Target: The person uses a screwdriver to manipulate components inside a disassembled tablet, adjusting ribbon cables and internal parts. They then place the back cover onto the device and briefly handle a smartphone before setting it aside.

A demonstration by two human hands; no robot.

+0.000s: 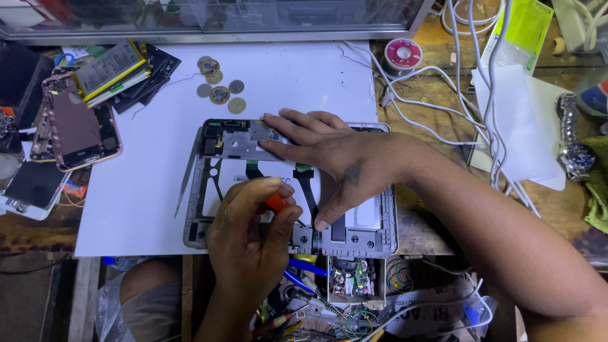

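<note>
Left hand (pixel 253 221) pinches screwdriver (pixel 277 201); right hand (pixel 329 155) flat.

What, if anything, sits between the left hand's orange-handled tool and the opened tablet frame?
Nothing visible. The left hand holds the orange-handled tool directly over the opened tablet frame. The right hand presses on the frame beside it, thumb down near the lower edge, not under the tool. The tool's tip is hidden behind the fingers.

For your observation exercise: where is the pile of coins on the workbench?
In the head view, the coins lie at the upper middle of the white sheet, just above the opened tablet frame and right of the stacked batteries.
</note>
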